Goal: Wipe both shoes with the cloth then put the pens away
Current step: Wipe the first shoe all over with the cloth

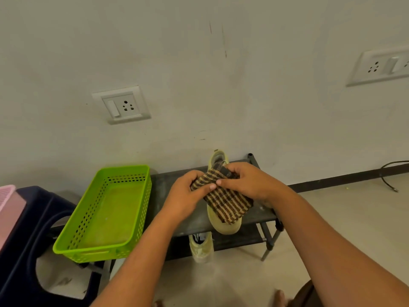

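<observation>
I see a pale yellow shoe [223,226] on the rack's top shelf [174,189], toe toward me, with the brown checked cloth [228,203] held across its upper. The second shoe [201,248] sits on the lower shelf [239,240].

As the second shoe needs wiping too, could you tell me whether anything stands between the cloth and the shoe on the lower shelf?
Yes: the rack's top shelf and the upper shoe lie between the cloth, held by the left hand and right hand, and the lower shoe; its near end sticks out uncovered.
</observation>
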